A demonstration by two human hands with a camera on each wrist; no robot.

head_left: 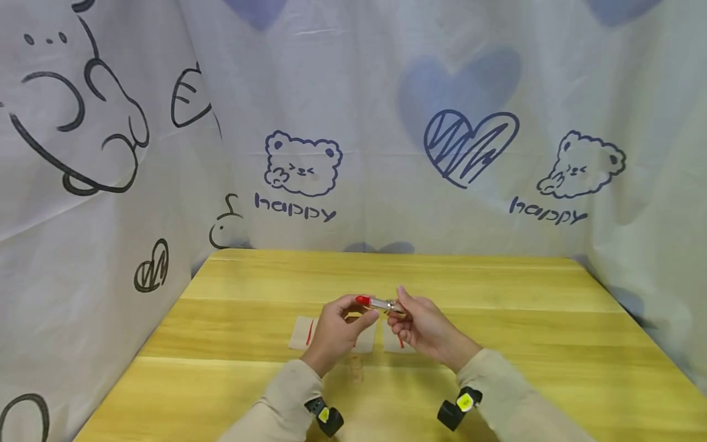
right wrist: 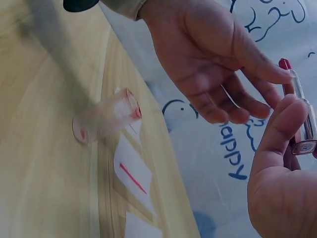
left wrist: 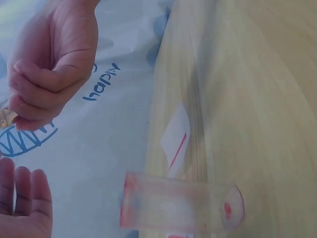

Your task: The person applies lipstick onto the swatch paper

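Note:
My right hand [head_left: 422, 322] pinches a lipstick [head_left: 381, 304] by its base, above the table. Its tube is clear and silvery, and the red bullet sticks out toward the left. Around the bullet end, my left hand [head_left: 341, 328] is held with loosely bent fingers; whether it touches the lipstick is unclear. The right wrist view shows the left thumb beside the red tip. Below the hands, a clear cap [left wrist: 181, 203] with red smears stands on the table. Pale paper pieces lie behind it, including a left one [head_left: 300, 333] and a right one [head_left: 392, 337], with red strokes.
The light wooden table [head_left: 221, 393] reaches back to a white curtain [head_left: 370, 215] printed with bears and hearts. Another curtain wall [head_left: 61, 245] runs along the left side. A middle paper [head_left: 364, 341] is partly hidden by my left hand.

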